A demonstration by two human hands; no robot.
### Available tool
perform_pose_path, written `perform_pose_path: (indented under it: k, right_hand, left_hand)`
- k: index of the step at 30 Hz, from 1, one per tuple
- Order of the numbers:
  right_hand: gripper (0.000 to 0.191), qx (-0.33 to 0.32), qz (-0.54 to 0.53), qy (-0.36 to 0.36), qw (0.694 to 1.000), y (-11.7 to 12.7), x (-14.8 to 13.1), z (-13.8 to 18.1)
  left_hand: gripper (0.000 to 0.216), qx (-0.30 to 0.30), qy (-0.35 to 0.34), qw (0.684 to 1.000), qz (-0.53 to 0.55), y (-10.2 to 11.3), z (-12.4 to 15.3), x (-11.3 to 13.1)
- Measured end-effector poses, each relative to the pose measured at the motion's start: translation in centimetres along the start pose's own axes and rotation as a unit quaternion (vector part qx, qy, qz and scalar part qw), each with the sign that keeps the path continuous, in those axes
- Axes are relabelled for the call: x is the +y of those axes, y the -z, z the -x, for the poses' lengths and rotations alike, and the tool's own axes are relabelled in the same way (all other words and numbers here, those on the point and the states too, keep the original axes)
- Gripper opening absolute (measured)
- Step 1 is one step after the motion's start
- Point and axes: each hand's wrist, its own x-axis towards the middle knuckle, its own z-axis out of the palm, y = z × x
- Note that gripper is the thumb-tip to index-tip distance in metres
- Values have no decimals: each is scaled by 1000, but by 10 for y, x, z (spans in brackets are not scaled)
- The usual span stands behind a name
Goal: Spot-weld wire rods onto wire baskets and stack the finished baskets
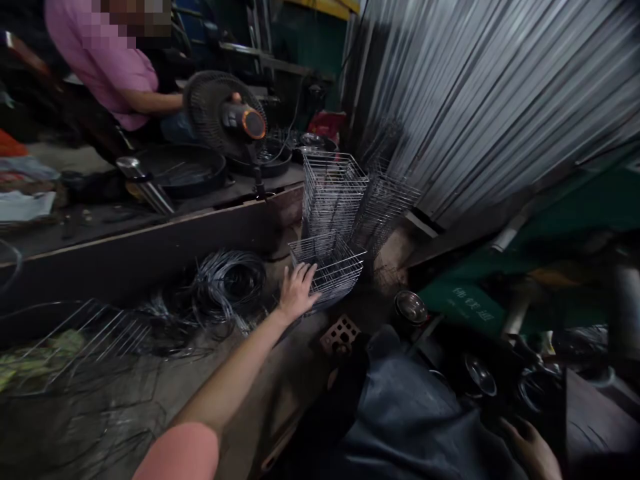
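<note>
My left hand (299,291) reaches forward to a low stack of wire baskets (333,270) on the floor. Its fingers are stretched out over the near left edge of the stack, thumb apart, and I see no grip around the wires. Directly behind rises a taller stack of wire baskets (333,193), with another leaning stack (383,207) to its right. At the lower right, my right hand (533,450) is low beside the dark apron (415,407) over my lap. Shadow and blur hide its fingers.
Coils of wire (233,277) and a wire grid (95,340) lie on the floor at left. A perforated brick (340,335) sits near my knees. Beyond a low board (150,247) stand a fan (225,113) and a person in a pink shirt (107,67). Metal bowls (411,307) are at right.
</note>
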Motion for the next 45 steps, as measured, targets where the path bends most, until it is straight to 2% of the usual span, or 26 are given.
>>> perform_pose_path:
  k: [2, 4, 6, 8, 11, 15, 17, 23, 26, 29, 36, 40, 42, 45]
  right_hand:
    - [30, -48, -54, -7, 997, -22, 4, 4]
    - [35, -51, -64, 24, 996, -43, 6, 17]
    - [39, -40, -32, 54, 997, -57, 6, 33]
    - [43, -42, -2, 65, 997, -61, 4, 46]
    - [45, -63, 11, 67, 996, -57, 1, 52]
    - [49, -85, 29, 66, 994, -52, -3, 48]
    - [49, -89, 34, 63, 993, -54, -4, 46]
    - [46, -89, 28, 65, 993, -59, -6, 47]
    - [45, -105, 18, 62, 992, -57, -8, 47]
    - [46, -121, 20, 54, 991, -56, -10, 45]
    - [45, -107, 19, 65, 992, -59, -13, 42]
    - [45, -112, 21, 68, 991, -58, -15, 43]
    - [45, -116, 25, 66, 991, -56, -16, 45]
    - [46, -113, 30, 67, 991, -53, -20, 46]
  left_hand:
    - [56, -101, -28, 994, -39, 6, -28, 3]
    - [40, -181, -34, 981, -69, 8, -50, 2]
    - [27, -213, -36, 973, -88, 11, -64, 0]
    - [21, -217, -36, 970, -107, 15, -68, 2]
    - [18, -205, -30, 968, -143, 23, -63, 11]
    - [21, -153, -36, 974, -163, 23, -46, 18]
    - [23, -144, -50, 976, -157, 14, -37, 16]
    - [29, -190, -76, 969, -138, -23, -18, -1]
    - [27, -182, -68, 971, -141, -32, -20, -5]
    - [28, -150, -60, 977, -141, -32, -30, -8]
    - [39, 19, 5, 989, -149, -11, -70, -19]
    - [37, 80, -1, 986, -145, -7, -75, -13]
    - [37, 87, -27, 985, -145, -12, -66, -6]
    - [33, 26, -71, 988, -136, -21, -50, 1]
